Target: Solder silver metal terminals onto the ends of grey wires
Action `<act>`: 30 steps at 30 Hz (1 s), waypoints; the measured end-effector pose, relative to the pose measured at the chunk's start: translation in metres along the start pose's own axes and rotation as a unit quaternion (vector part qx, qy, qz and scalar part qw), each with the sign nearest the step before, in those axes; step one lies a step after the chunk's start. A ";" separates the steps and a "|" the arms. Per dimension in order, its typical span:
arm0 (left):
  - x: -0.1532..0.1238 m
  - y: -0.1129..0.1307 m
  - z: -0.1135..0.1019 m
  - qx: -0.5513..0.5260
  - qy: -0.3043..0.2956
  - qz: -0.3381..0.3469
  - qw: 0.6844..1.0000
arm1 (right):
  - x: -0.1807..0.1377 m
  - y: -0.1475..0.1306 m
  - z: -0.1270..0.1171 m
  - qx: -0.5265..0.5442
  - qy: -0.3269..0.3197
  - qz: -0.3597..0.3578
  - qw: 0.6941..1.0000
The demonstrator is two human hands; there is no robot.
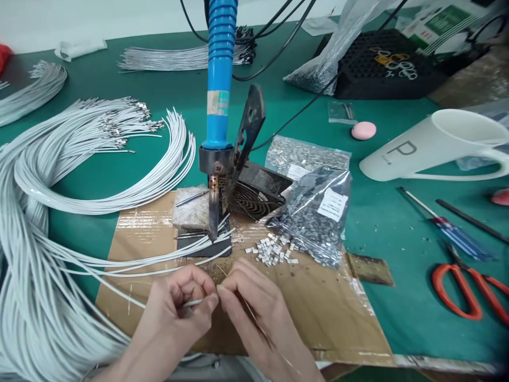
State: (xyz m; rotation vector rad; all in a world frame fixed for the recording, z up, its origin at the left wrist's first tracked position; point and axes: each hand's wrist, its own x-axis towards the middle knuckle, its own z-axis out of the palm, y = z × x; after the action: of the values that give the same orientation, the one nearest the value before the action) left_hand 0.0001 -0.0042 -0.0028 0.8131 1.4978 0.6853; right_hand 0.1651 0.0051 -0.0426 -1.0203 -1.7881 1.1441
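My left hand (178,310) is closed with a white cable (193,303) between its fingers. Beside it, my right hand (256,310) pinches near the cable's end, and a thin solder wire (221,270) runs through its fingers and across the palm. What lies between the two sets of fingertips is too small to make out. Just beyond the hands, a soldering iron (220,79) with a blue handle is clamped tip down. Several white cable ends (199,245) lie by its tip, on a dark pad. Small metal pieces (274,249) are scattered to the right.
Bundles of white cables (35,175) fill the left. A small fan (256,196) and a bag of metal parts (314,217) stand behind cardboard (318,313). On the right are a white mug (421,143), a screwdriver (461,236) and orange-handled scissors (457,292).
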 end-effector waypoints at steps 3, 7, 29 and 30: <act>0.004 -0.010 -0.007 0.015 -0.047 -0.005 0.999 | 0.000 0.001 -0.003 -0.024 -0.050 -0.046 0.997; 0.008 -0.015 -0.014 0.000 -0.032 -0.014 0.999 | -0.004 0.013 -0.022 -0.083 0.010 -0.026 0.996; 0.007 -0.009 0.013 -0.003 0.085 0.035 0.996 | -0.003 0.042 -0.024 -0.338 0.205 -0.004 0.918; 0.009 -0.013 0.012 0.006 0.079 0.035 0.996 | -0.006 0.042 -0.028 -0.326 0.233 0.005 0.916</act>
State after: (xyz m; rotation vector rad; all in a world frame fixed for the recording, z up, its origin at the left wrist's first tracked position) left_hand 0.0109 -0.0044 -0.0195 0.8408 1.6226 0.8089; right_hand 0.2015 0.0198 -0.0742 -1.5292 -1.7802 0.2340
